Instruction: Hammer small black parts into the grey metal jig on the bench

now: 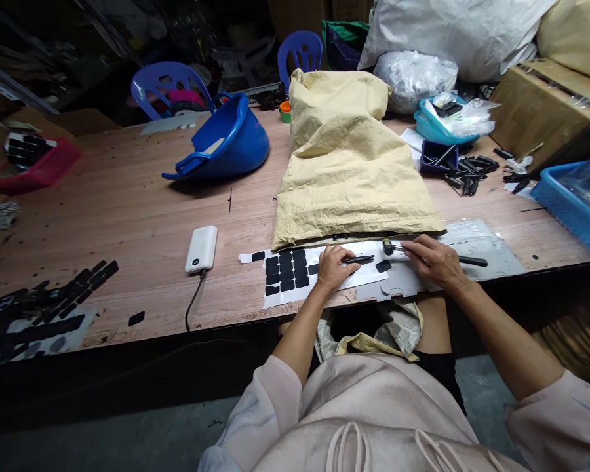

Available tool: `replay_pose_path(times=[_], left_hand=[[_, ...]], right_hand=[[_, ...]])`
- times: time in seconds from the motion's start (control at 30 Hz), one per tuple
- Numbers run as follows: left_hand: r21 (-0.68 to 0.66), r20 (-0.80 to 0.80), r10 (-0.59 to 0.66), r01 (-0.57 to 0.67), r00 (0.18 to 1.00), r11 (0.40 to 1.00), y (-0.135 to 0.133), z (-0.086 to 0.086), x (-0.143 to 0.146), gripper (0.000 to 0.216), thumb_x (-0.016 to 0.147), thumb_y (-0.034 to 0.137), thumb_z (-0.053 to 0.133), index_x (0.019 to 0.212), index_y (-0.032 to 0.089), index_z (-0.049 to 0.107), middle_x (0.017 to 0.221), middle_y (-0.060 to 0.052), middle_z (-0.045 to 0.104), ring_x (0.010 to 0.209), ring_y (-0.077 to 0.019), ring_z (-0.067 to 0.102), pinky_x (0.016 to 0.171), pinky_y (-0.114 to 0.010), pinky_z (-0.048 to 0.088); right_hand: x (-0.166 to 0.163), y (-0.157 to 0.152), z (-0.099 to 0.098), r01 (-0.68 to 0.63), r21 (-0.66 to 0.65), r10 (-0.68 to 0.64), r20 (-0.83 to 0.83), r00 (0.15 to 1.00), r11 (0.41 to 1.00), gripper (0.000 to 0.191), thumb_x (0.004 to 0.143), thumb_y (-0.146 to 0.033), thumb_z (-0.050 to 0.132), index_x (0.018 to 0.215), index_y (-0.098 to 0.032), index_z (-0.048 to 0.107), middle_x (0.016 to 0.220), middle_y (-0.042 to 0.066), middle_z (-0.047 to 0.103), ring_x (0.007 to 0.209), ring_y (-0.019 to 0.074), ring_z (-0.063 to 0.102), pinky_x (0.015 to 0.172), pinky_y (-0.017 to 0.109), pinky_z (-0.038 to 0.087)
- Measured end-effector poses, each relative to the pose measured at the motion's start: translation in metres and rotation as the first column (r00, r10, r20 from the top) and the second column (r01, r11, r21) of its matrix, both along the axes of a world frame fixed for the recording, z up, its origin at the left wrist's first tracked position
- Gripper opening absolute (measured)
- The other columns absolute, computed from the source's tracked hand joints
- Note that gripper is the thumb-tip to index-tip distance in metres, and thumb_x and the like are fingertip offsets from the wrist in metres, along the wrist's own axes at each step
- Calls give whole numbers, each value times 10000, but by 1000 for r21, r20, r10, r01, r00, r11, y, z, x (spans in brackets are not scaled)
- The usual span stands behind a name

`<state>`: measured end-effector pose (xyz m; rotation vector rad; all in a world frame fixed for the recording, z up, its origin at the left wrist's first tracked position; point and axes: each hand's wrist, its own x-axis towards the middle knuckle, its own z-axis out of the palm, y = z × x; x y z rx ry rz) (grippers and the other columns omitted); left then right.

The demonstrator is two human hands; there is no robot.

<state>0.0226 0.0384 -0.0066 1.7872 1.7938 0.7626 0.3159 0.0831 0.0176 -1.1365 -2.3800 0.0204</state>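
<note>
My left hand (333, 265) rests on a white backing sheet (319, 282) that carries several black adhesive pads (288, 270); its fingers pinch a thin black strip (358, 260). One loose black pad (383, 266) lies just right of it. My right hand (430, 259) lies on a grey plastic sheet (491, 252), fingers closed round the handle of a small hammer (388, 246) whose black head points toward the left hand.
A tan woven sack (347, 164) lies behind the hands. A white power bank (201, 248) with its cable sits left. A blue helmet (226, 141), a red tray (34, 164), blue baskets (568, 203) and black parts (469, 172) stand around. More black pads (54, 308) lie at far left.
</note>
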Motion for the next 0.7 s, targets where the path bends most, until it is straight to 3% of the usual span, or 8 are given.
replay_pose_path(times=[0.13,0.2,0.33,0.47,0.6,0.7], left_hand=[[9,-17,-10,11,1000,1000,-1,-1,-1,136,802,253,865,915,247,789,904,-5,717,950,-220,596,918,-359,450],[13,-23,-15,15,1000,1000,-1,-2,-1,128,810,259,862,912,244,786,891,-6,714,952,-222,600,917,-359,452],[19,-27,-30,31,999,999,0,-1,-3,92,847,275,834,911,245,775,911,-14,720,965,-226,603,922,-361,459],[81,-4,-25,25,1000,996,-6,4,-4,50,895,266,780,917,232,752,933,-30,717,980,-231,609,932,-375,464],[281,127,-171,130,977,951,-44,6,1,125,973,326,674,1002,214,724,965,-55,713,945,-222,627,896,-363,495],[255,257,-347,284,902,925,-90,-3,11,216,1028,366,588,1110,209,710,971,-55,735,852,-185,663,801,-307,520]], right_hand=[[37,25,-9,-74,-45,77,76,994,996,298,1024,-364,525,1127,-265,786,954,80,703,859,218,630,783,356,477],[49,33,-15,-50,-57,53,63,997,997,292,1017,-338,516,1124,-267,779,969,88,699,909,241,622,826,386,474],[54,39,-25,37,-35,-36,28,999,999,278,1009,-336,520,1122,-259,763,1048,96,706,1005,271,605,907,428,457],[52,36,-29,46,-32,-45,14,999,998,278,1013,-339,518,1122,-244,755,1061,97,707,1006,270,604,903,428,452],[51,36,-30,45,-1,-45,4,999,999,263,1018,-340,516,1102,-252,749,1048,89,707,990,267,604,896,420,456],[51,36,-31,40,10,-40,-3,999,999,246,1013,-331,529,1100,-259,747,1051,87,711,985,270,607,896,424,462]])
